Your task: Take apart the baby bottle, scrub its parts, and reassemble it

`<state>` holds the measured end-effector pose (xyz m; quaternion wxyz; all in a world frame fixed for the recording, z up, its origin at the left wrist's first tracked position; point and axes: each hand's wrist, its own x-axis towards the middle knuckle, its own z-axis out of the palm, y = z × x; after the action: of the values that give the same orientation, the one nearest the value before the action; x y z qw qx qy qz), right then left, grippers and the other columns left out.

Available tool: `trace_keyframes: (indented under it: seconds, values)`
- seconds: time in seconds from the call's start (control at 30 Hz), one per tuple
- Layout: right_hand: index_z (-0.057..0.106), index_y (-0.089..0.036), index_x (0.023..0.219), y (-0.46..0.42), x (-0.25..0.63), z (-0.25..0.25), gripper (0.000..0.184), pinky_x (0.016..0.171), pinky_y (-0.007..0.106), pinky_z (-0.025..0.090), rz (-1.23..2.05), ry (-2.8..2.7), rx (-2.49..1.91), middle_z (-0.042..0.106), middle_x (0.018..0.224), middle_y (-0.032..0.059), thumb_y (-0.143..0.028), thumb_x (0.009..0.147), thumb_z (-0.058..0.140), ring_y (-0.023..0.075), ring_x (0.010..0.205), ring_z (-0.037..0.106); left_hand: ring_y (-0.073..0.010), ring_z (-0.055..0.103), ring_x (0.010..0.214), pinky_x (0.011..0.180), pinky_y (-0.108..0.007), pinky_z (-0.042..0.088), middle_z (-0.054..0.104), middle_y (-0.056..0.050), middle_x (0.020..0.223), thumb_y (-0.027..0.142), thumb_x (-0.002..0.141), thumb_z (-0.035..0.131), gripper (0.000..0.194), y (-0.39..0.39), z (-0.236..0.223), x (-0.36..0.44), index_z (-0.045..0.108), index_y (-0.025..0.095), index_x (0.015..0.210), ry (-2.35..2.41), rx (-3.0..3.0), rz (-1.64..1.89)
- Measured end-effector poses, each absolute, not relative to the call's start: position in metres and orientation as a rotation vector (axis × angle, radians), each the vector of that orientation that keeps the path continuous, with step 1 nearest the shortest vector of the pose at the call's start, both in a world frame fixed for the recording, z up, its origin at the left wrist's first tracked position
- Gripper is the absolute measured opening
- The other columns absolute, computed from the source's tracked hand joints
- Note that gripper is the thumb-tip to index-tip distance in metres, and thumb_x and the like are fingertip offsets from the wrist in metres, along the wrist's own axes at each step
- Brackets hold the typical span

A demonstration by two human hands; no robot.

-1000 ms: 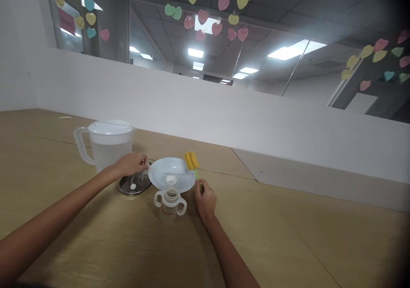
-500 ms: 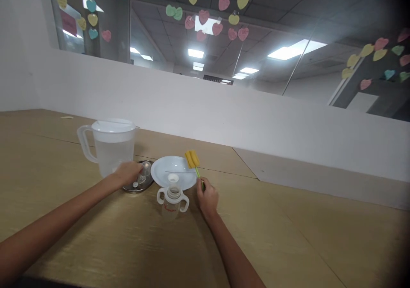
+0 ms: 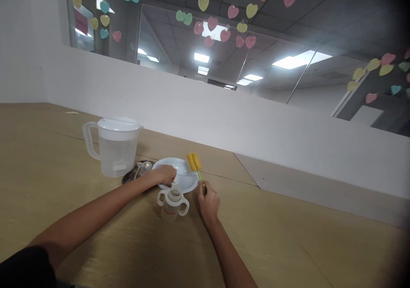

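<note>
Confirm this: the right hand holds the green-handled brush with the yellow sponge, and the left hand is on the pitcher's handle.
Not quite. The head view shows the left hand at the top of the two-handled baby bottle, apart from the pitcher. The right hand does hold the yellow sponge brush.

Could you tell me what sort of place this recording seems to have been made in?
Probably an office room: a long wooden table stands against a low white partition, the glass above it is dotted with paper hearts, and panel ceiling lights show beyond.
</note>
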<state>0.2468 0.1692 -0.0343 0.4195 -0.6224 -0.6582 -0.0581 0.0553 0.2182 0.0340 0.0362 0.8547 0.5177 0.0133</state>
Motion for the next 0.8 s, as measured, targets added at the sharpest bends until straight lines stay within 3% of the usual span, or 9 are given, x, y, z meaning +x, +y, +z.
trace_keyframes:
  seconds: [0.1, 0.2, 0.27, 0.4, 0.57, 0.8]
  values:
    - [0.066, -0.017, 0.094, 0.170, 0.248, -0.035, 0.050, 0.053, 0.024, 0.029, -0.171, -1.647, -1.577, 0.069, 0.074, 0.0075, -0.047, 0.089, 0.026, 0.0173, 0.060, 0.060, -0.0240, 0.062, 0.085, 0.072, -0.029, 0.046, 0.068, -0.010, 0.091, 0.022, 0.068, 0.067, 0.019, 0.214, 0.044, 0.043, 0.071, 0.017, 0.086, 1.598, 2.640, 0.187]
    - [0.066, -0.018, 0.094, 0.170, 0.247, -0.035, 0.047, 0.053, 0.024, 0.028, -0.175, -1.652, -1.566, 0.068, 0.075, 0.0067, -0.045, 0.089, 0.028, 0.0168, 0.061, 0.060, -0.0228, 0.057, 0.097, 0.082, -0.032, 0.043, 0.060, -0.011, 0.106, 0.029, 0.086, 0.046, 0.028, 0.197, 0.057, 0.010, 0.062, 0.017, 0.105, 1.644, 2.663, 0.400]
    - [0.066, -0.018, 0.094, 0.170, 0.246, -0.035, 0.046, 0.053, 0.023, 0.028, -0.170, -1.655, -1.561, 0.068, 0.075, 0.0065, -0.044, 0.089, 0.028, 0.0160, 0.060, 0.060, -0.0221, 0.055, 0.097, 0.085, -0.033, 0.042, 0.057, -0.010, 0.104, 0.030, 0.091, 0.033, 0.033, 0.184, 0.054, -0.014, 0.059, 0.016, 0.105, 1.690, 2.679, 0.675]
    - [0.066, -0.017, 0.094, 0.170, 0.244, -0.034, 0.046, 0.052, 0.023, 0.027, -0.173, -1.657, -1.562, 0.068, 0.073, 0.0066, -0.044, 0.089, 0.029, 0.0152, 0.057, 0.058, -0.0237, 0.053, 0.093, 0.083, -0.036, 0.043, 0.052, -0.011, 0.101, 0.032, 0.093, 0.025, 0.035, 0.168, 0.016, -0.047, 0.053, 0.015, 0.102, 1.858, 2.677, 1.052]
    - [0.066, -0.018, 0.094, 0.171, 0.245, -0.037, 0.048, 0.052, 0.023, 0.026, -0.181, -1.668, -1.556, 0.068, 0.073, 0.0065, -0.045, 0.089, 0.027, 0.0155, 0.057, 0.058, -0.0231, 0.054, 0.095, 0.082, -0.036, 0.045, 0.051, -0.011, 0.110, 0.029, 0.093, 0.023, 0.031, 0.171, -0.027, -0.062, 0.048, 0.017, 0.106, 1.890, 2.603, 1.083]
    - [0.065, -0.018, 0.092, 0.169, 0.244, -0.036, 0.047, 0.053, 0.023, 0.026, -0.164, -1.663, -1.551, 0.068, 0.072, 0.0061, -0.046, 0.089, 0.027, 0.0161, 0.057, 0.057, -0.0220, 0.057, 0.085, 0.073, -0.034, 0.045, 0.056, -0.009, 0.099, 0.026, 0.092, 0.022, 0.030, 0.171, -0.039, -0.072, 0.049, 0.016, 0.099, 1.988, 2.528, 0.925]
